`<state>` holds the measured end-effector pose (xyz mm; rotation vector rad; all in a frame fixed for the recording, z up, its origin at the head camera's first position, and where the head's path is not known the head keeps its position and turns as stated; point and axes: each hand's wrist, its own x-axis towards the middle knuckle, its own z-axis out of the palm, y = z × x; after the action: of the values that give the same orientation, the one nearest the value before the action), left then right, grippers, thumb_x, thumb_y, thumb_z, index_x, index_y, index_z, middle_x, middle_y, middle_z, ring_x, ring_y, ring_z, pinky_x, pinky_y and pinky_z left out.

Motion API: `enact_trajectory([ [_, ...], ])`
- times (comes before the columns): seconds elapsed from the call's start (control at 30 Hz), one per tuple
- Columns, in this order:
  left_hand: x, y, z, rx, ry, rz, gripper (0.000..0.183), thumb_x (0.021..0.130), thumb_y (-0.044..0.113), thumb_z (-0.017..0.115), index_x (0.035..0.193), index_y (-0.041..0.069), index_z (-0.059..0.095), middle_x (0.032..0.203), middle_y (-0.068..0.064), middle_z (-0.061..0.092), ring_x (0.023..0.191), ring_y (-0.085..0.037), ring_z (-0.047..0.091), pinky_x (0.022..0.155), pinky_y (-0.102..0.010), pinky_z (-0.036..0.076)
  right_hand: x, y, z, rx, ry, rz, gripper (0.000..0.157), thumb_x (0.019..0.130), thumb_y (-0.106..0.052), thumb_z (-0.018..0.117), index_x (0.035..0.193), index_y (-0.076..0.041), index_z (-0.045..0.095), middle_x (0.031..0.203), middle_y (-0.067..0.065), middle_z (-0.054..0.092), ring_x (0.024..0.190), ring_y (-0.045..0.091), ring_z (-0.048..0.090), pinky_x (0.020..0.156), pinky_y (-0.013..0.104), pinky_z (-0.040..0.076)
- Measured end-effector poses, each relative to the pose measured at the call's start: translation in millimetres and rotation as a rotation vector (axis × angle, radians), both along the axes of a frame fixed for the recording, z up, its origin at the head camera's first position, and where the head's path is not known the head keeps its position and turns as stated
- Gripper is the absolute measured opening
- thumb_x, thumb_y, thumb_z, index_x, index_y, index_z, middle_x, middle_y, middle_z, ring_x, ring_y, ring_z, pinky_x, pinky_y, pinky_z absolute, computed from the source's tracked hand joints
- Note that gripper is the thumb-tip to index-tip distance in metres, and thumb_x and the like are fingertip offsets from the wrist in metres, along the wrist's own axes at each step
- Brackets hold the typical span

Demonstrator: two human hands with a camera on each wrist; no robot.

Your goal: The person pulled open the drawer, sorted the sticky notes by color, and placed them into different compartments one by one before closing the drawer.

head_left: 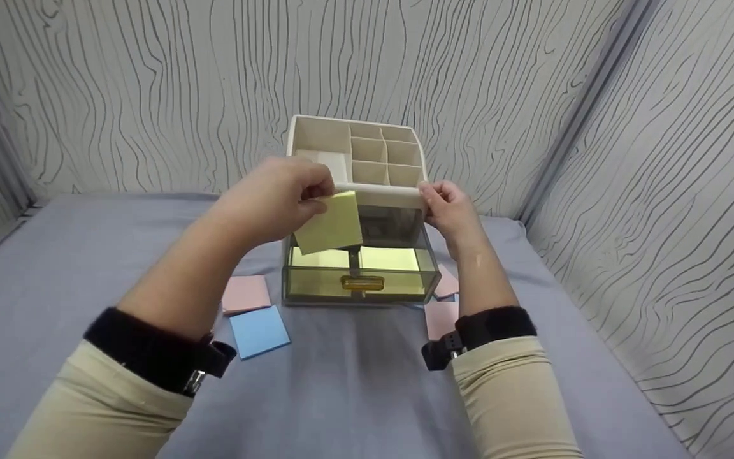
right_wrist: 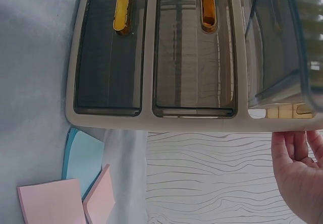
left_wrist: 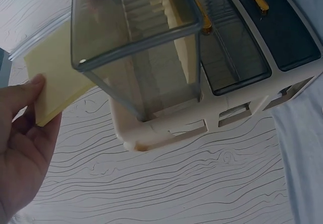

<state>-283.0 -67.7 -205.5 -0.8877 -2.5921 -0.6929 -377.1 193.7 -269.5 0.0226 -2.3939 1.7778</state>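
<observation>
A cream desk organizer (head_left: 355, 189) stands on the cloth, its top drawer (head_left: 399, 280) of smoky clear plastic pulled out toward me. Two stacks of yellow sticky notes, a left stack (head_left: 321, 259) and a right stack (head_left: 389, 259), lie inside it. My left hand (head_left: 271, 197) pinches a yellow sticky note pad (head_left: 332, 223) by its upper corner, over the drawer. In the left wrist view the pad (left_wrist: 58, 72) sits between thumb and fingers beside the drawer wall. My right hand (head_left: 453, 210) grips the organizer's upper right edge, fingertips against its side in the right wrist view.
Left of the organizer lie a pink pad (head_left: 246, 294) and a blue pad (head_left: 260, 332). More pink pads (head_left: 441, 319) and a blue pad (right_wrist: 83, 156) lie to the right. Two lower drawers (right_wrist: 194, 57) are closed. Wood-patterned walls (head_left: 214, 83) rise behind and at the sides.
</observation>
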Motion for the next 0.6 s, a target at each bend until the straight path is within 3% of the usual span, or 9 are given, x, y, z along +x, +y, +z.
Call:
enact_trajectory([
  [0.33,-7.5,10,-12.0,-0.172,-0.172,-0.036,0.007,0.082,0.005,0.062,0.086,0.010,0.064,0.076,0.000,0.057,0.074,-0.017,0.051,0.068,-0.032,0.043,-0.8,-1,-0.4,0.014,0.002,-0.008,0.032,0.093,-0.035,0.051,0.106,-0.006,0.052,0.114,0.012,0.052,0.104,0.024,0.055,0.093,0.036,0.043],
  [0.6,-14.5,15,-15.4,-0.249,-0.192,0.008,0.009,0.083,0.004,0.058,0.087,0.009,0.064,0.081,-0.003,0.059,0.078,-0.020,0.053,0.073,-0.035,0.045,0.2,-1,0.4,0.018,0.005,-0.007,0.032,0.093,-0.035,0.051,0.105,-0.006,0.051,0.114,0.013,0.052,0.106,0.024,0.054,0.093,0.036,0.043],
])
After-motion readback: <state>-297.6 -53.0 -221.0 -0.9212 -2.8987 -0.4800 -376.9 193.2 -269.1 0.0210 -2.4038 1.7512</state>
